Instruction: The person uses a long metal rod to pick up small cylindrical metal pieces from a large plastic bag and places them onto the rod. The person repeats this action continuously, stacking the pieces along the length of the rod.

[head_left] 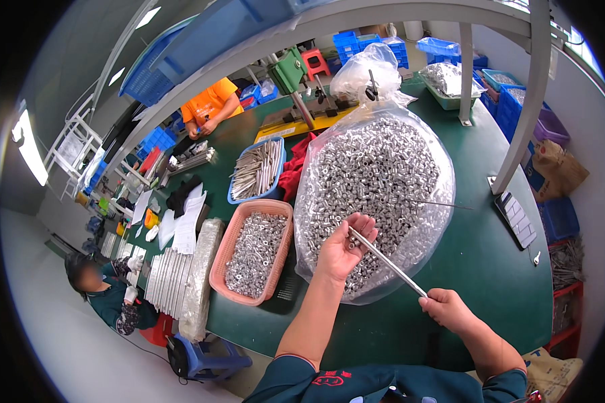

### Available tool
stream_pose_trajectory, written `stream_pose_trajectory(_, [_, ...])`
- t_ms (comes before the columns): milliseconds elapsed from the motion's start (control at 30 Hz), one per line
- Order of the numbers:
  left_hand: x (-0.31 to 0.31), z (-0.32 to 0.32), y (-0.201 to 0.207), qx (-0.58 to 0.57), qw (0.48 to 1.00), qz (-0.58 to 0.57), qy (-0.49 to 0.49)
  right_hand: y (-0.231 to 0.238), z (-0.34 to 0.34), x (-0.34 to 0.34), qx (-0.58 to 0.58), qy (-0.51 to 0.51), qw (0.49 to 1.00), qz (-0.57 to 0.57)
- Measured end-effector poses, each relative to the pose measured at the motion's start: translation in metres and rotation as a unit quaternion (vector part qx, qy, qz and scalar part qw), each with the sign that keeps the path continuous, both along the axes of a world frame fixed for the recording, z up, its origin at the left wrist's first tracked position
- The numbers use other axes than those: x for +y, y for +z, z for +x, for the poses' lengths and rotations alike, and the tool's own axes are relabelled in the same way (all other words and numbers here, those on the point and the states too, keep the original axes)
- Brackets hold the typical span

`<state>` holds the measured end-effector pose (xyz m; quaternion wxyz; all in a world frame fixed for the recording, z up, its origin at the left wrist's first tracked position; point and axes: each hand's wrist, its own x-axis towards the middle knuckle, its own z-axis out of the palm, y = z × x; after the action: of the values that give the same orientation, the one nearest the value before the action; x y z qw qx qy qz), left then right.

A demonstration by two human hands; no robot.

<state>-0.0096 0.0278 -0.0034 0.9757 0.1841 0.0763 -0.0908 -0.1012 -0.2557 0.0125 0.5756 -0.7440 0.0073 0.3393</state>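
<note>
My right hand (pixel 447 309) is closed around the lower end of a slim silver metal rod (pixel 393 265), which slants up and left. My left hand (pixel 341 254) is palm up with fingers curled, cupping a few small metal sleeves (pixel 352 243). The rod's upper end lies at this palm; whether the fingers grip it I cannot tell. Beneath and beyond the left hand, a big clear plastic bag (pixel 444 168) lies open, heaped with small silver metal sleeves (pixel 376 161). A thin dark rod (pixel 444 203) sticks out over the bag's right side.
Left of the bag are a pink basket (pixel 218 279) of small metal parts and a blue tray (pixel 232 199) of rods. Bundled bars (pixel 168 282) lie farther left. A green press (pixel 288 70) stands behind; a phone-like pad (pixel 515 220) lies right. Two co-workers (pixel 212 107) sit across and left.
</note>
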Motion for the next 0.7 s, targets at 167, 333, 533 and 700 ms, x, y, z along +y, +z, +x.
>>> stream_pose_trajectory(167, [0.001,-0.001,0.012,0.005,1.0,-0.007,-0.013,-0.004,0.0,-0.003,-0.001,-0.002,1.0,0.022])
stream_pose_trajectory(333, [0.01,0.003,0.011,-0.02,0.999,0.038,-0.006,-0.003,0.001,-0.003,0.012,-0.004,1.0,0.028])
stream_pose_trajectory(533, [0.019,0.005,0.004,-0.025,0.999,0.005,0.024,-0.005,0.001,-0.004,0.029,0.004,0.999,0.029])
stream_pose_trajectory(700, [0.026,0.004,0.011,-0.052,0.998,0.032,0.025,-0.003,0.001,-0.003,0.005,0.023,1.0,0.018])
